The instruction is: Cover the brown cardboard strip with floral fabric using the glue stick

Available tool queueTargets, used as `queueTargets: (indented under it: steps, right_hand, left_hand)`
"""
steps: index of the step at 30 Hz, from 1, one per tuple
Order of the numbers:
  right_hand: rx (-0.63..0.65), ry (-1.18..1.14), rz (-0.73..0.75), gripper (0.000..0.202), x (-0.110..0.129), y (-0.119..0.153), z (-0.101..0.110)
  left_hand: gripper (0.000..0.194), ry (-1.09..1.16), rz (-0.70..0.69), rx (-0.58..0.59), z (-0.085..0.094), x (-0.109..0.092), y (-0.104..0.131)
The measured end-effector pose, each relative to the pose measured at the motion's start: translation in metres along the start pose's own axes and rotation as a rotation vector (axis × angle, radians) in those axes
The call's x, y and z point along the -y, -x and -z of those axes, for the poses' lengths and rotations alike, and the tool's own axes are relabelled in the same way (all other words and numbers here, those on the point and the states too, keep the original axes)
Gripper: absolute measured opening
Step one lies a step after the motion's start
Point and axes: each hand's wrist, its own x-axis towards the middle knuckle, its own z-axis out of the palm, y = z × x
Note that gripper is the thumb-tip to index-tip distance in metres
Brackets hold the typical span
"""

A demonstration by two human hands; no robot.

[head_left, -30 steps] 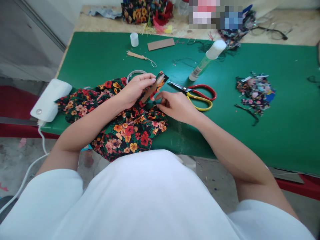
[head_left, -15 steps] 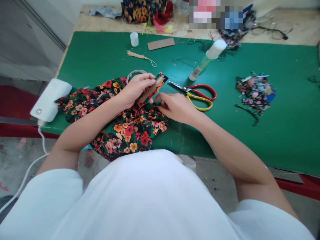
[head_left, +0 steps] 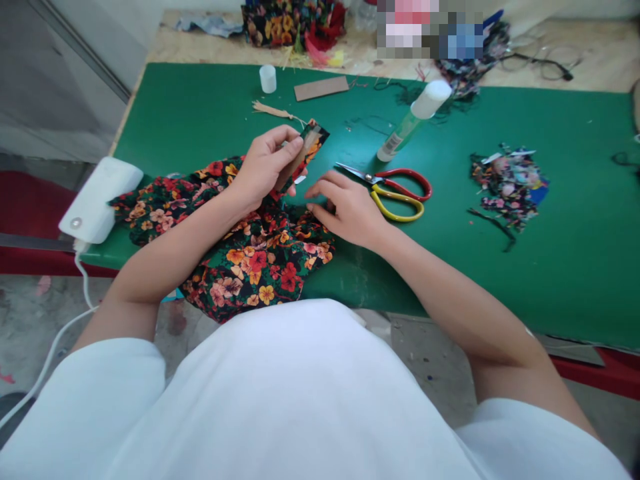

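Note:
My left hand (head_left: 267, 163) is closed on a fabric-covered cardboard strip (head_left: 303, 152), thumb on top and fingers beneath. The strip's bare tan face is up, edged with dark floral cloth, and it tilts toward the upper right. A small white piece (head_left: 300, 179) shows at its lower side. My right hand (head_left: 347, 207) is just to the right, its fingers curled loosely and the thumb apart from the index finger; nothing shows between them. Bunched floral fabric (head_left: 257, 257) lies below both hands. Scissors (head_left: 370, 179) with red and yellow handles rest beyond my right hand.
A glue stick (head_left: 410, 127) stands behind the scissors. Farther back are a bare cardboard strip (head_left: 321, 88), a white cap (head_left: 268, 79) and a beige tassel (head_left: 273, 110). Fabric scraps (head_left: 510, 180) lie at right; a white corded device (head_left: 103, 200) sits at the left edge.
My left hand has lifted the strip up and slightly left, away from the bunched fabric. The right hand has shifted slightly, and its thumb and index finger look farther apart.

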Motion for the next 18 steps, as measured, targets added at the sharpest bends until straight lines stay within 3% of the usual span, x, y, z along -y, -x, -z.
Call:
queueTargets:
  steps: [3,12,15,18]
  right_hand:
    - [-0.071,0.099,0.082,0.036,0.001,-0.001,-0.007]
    - [0.072,0.119,0.072,0.061,-0.006,-0.004,-0.018]
    - [0.017,0.12,0.041,0.056,-0.01,-0.009,-0.013]
    - [-0.162,0.16,-0.029,0.048,-0.02,-0.01,0.003]
  left_hand:
    - [0.03,-0.001,0.014,-0.03,-0.002,-0.005,0.003]
    - [0.018,0.069,0.115,-0.086,-0.014,-0.024,0.013]
    - [0.017,0.072,0.132,-0.051,-0.015,-0.026,0.013]
    - [0.004,0.038,0.097,0.017,-0.014,-0.018,0.012]
